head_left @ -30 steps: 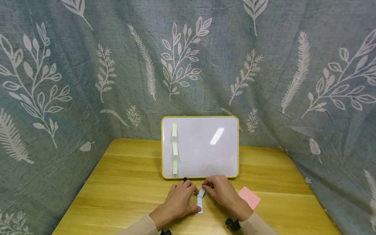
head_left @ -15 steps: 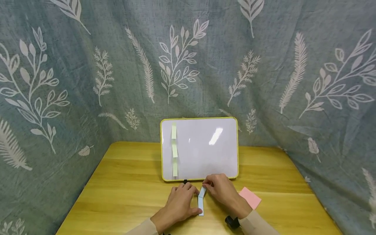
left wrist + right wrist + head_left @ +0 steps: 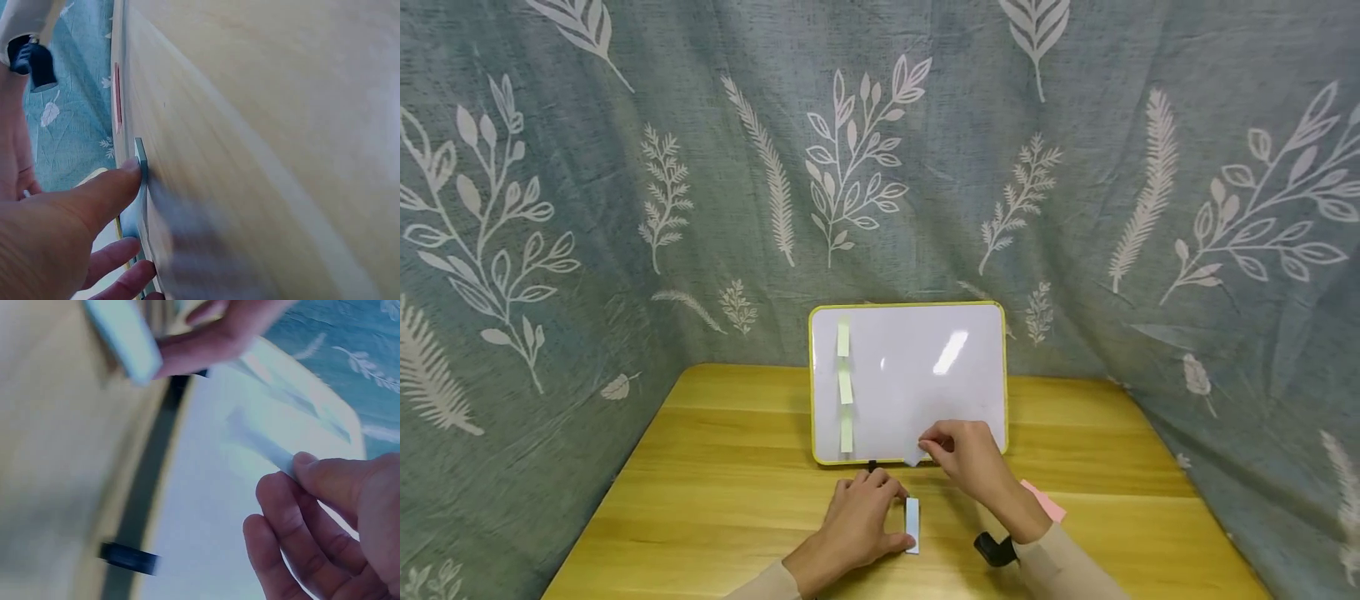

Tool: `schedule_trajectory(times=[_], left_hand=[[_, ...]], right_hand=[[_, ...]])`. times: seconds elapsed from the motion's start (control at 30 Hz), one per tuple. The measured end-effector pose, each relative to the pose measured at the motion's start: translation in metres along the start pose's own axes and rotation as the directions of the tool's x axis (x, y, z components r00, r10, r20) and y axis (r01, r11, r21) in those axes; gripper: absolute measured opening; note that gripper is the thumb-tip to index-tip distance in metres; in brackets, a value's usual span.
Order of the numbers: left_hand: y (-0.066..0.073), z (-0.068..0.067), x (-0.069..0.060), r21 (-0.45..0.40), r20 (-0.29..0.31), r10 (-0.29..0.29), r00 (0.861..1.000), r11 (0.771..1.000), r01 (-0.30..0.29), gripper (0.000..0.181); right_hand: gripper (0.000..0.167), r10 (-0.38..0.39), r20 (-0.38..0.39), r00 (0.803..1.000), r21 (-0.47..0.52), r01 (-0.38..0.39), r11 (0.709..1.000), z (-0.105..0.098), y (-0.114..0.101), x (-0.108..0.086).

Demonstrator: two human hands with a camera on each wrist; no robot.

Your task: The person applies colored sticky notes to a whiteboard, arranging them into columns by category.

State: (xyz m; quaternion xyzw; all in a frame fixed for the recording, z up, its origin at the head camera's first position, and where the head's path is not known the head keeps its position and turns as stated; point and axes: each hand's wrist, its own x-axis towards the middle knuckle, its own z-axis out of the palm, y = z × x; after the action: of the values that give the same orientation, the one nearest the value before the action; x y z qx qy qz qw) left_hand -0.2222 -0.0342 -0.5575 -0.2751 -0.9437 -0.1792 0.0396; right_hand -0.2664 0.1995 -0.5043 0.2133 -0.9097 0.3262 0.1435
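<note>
A narrow light-blue sticky-note pad (image 3: pixel 912 525) lies on the table, steadied by my left hand (image 3: pixel 859 521), whose thumb presses its near end while the fingers reach its far end. In the left wrist view the thumb lies on the pad's edge (image 3: pixel 140 153). My right hand (image 3: pixel 973 467) pinches one thin blue strip (image 3: pixel 914 455) between thumb and forefinger, in front of the whiteboard's lower edge. The right wrist view shows this strip (image 3: pixel 269 447) pointing away from the fingertips. Three pale green strips (image 3: pixel 846 387) run down the left side of the whiteboard (image 3: pixel 917 375).
A pink sticky-note pad (image 3: pixel 1043 502) lies right of the right forearm, partly covered by it. The yellow-framed whiteboard stands at the table's back half, with a patterned grey-green curtain (image 3: pixel 880 275) behind the wooden table (image 3: pixel 700 467).
The blue strip has come off the pad, and my right hand has lifted it up and forward towards the whiteboard. My left hand stays on the pad.
</note>
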Motion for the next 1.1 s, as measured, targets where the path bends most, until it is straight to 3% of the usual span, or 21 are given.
schedule_trajectory(times=[0.33, 0.57, 0.8, 1.1], left_hand=[[-0.002, -0.003, 0.001, -0.035, 0.0, 0.003, 1.0, 0.999, -0.003, 0.056], [-0.001, -0.003, 0.005, -0.04, 0.0, 0.013, 1.0, 0.999, -0.013, 0.054], [0.001, -0.004, 0.007, -0.012, 0.016, 0.044, 0.999, 0.999, -0.044, 0.052], [-0.002, -0.003, 0.003, 0.011, -0.008, 0.051, 0.999, 0.999, -0.051, 0.052]], right_hand=[[0.005, -0.043, -0.153, 0.987, 0.04, 0.049, 0.998, -0.026, -0.013, 0.02], [0.01, -0.074, -0.244, 0.967, 0.073, 0.094, 0.993, -0.035, -0.021, 0.032], [0.016, -0.14, -0.347, 0.927, 0.062, 0.172, 0.983, -0.037, -0.025, 0.038], [0.019, -0.231, -0.425, 0.875, 0.029, 0.268, 0.963, -0.035, -0.028, 0.045]])
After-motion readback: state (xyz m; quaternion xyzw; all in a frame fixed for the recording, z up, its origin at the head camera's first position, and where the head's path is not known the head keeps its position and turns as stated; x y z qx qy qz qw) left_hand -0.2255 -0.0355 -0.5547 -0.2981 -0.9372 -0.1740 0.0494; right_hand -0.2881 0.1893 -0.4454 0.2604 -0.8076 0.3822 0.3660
